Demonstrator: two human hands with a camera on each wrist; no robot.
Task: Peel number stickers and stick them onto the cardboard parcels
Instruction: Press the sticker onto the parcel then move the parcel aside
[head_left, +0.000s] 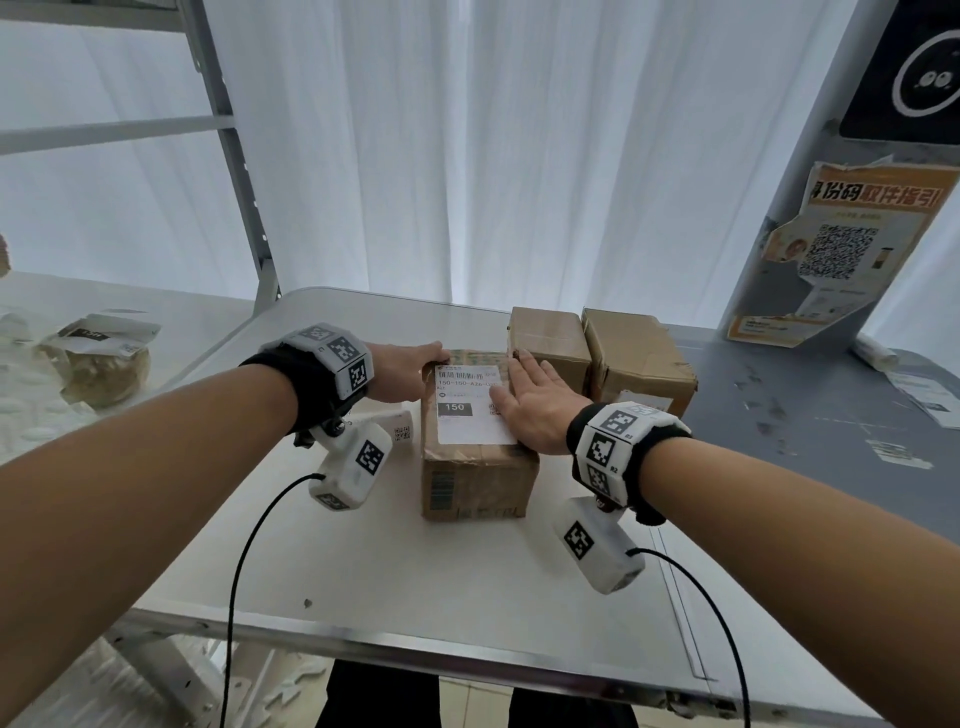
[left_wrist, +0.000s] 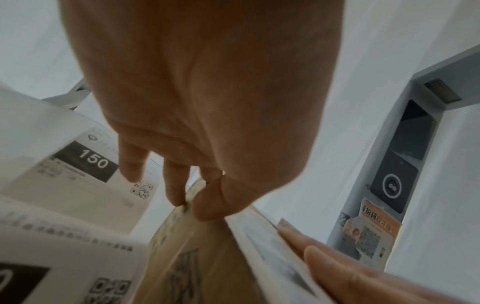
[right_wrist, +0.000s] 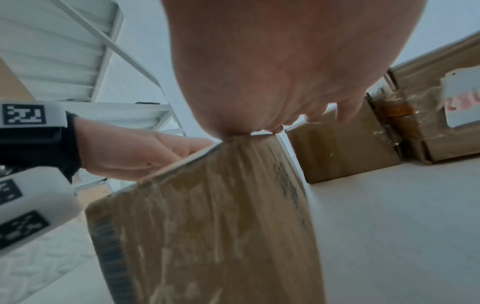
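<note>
A taped cardboard parcel (head_left: 478, 473) stands mid-table with a white label (head_left: 467, 415) printed "150" on its top. My left hand (head_left: 415, 369) grips the parcel's far left top corner, thumb and fingers curled over the edge (left_wrist: 197, 197). Flat on the label's right side lies my right hand (head_left: 524, 395), fingers straight and pressing down. A strip of further "150" number stickers (head_left: 397, 428) lies beside the parcel's left side, close up in the left wrist view (left_wrist: 85, 162). In the right wrist view the palm (right_wrist: 272, 92) rests on the parcel's top edge (right_wrist: 207, 216).
Two more cardboard parcels (head_left: 548, 340) (head_left: 639, 358) stand just behind and right of the held one. The white table (head_left: 415, 571) meets a grey counter (head_left: 831, 415) at the right. A metal rack (head_left: 244, 218) and a bagged item (head_left: 96, 358) are at the left.
</note>
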